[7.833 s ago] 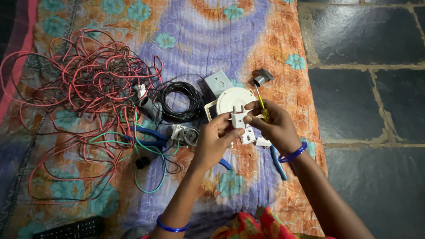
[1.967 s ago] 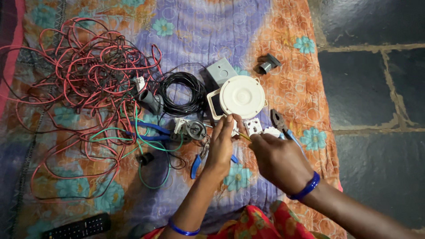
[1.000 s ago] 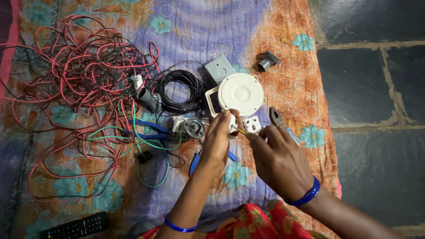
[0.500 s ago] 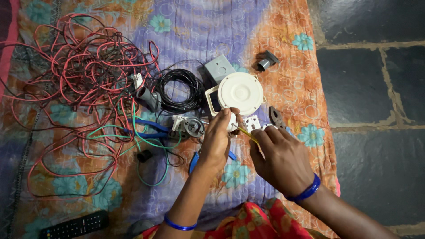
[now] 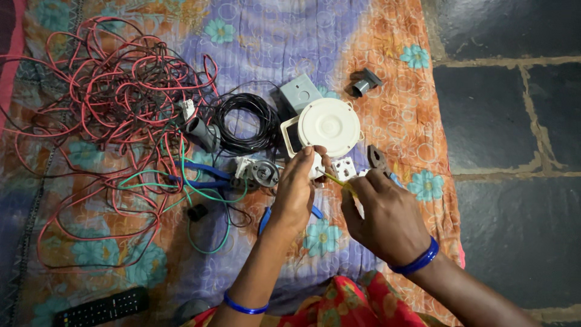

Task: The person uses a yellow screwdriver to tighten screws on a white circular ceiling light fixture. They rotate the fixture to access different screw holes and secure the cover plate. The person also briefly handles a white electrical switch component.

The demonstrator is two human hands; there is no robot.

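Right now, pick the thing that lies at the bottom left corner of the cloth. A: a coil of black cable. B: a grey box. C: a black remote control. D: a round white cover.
C: the black remote control lies at the bottom left of the cloth, while the round white cover, the grey box and the coil of black cable sit further up, near the middle.

Both forearms reach in from the near edge and converge toward the middle. The left hand [image 5: 295,192] has its back up, fingers curled forward in a pinch at the fingertips. The right hand [image 5: 380,213], just to its right, is knuckles-up, its fingers closed and angled left toward the left fingertips.
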